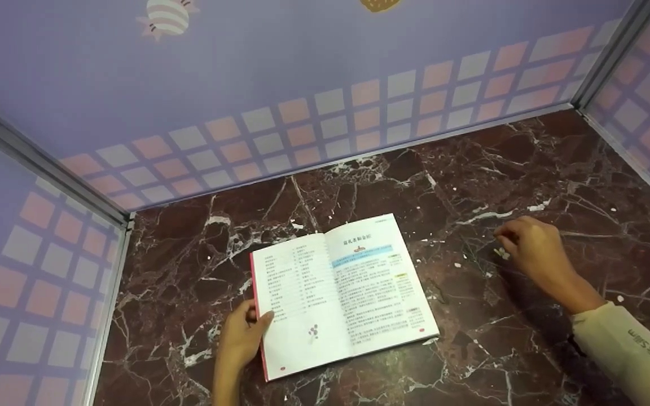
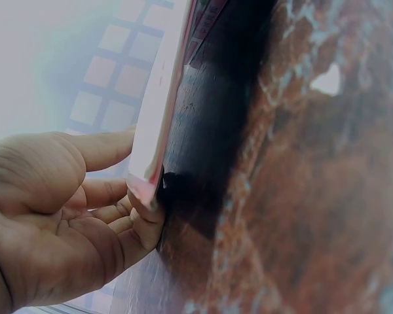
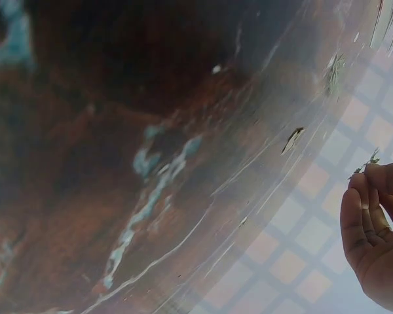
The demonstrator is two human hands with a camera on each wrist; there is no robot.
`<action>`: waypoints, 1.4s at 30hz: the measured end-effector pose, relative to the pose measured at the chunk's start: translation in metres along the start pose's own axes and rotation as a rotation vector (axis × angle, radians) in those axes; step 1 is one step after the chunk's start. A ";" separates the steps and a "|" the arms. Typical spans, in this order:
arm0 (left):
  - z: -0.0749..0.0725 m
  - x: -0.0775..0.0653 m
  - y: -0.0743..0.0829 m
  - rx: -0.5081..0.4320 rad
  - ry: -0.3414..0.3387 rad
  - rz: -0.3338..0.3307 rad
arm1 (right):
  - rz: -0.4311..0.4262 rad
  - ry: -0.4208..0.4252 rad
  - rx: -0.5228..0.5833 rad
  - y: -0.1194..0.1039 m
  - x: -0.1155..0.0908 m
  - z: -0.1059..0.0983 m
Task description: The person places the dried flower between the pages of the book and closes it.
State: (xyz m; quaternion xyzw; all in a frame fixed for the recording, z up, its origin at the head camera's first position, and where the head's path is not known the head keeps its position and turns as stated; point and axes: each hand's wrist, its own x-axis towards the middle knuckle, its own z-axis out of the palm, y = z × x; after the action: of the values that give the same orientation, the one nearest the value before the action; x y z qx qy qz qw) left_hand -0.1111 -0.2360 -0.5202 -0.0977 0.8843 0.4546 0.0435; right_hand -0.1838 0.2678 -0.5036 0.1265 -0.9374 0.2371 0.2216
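An open book [image 1: 370, 293] with printed pages and a red cover edge lies on the dark marble-patterned table. My left hand [image 1: 240, 335] grips its left edge, thumb on the page and fingers under the cover. In the left wrist view, the left hand [image 2: 72, 209] has fingertips beneath the slightly raised book edge [image 2: 158, 111]. Right of the book, my right hand [image 1: 536, 254] is held over the table. In the right wrist view, the right hand [image 3: 383, 229] pinches a tiny leafy sprig [image 3: 367, 165] between thumb and fingertips.
A small yellow-green piece [image 1: 501, 253] shows below the right fingertips. Another thin green sprig [image 3: 335, 75] lies on the table [image 3: 203, 98] near the book's pages [image 3: 388, 23]. Purple panels [image 1: 280, 67] with pink and white squares border the table at back and sides.
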 end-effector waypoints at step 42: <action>0.000 0.000 0.000 0.000 -0.012 -0.020 | -0.086 -0.053 0.065 -0.052 0.011 0.031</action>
State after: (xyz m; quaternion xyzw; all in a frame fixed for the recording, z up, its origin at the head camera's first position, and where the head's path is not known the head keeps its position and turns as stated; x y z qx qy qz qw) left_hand -0.1116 -0.2361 -0.5205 -0.1038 0.8829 0.4548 0.0531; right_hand -0.1865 0.2064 -0.5033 0.1800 -0.9284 0.2543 0.2026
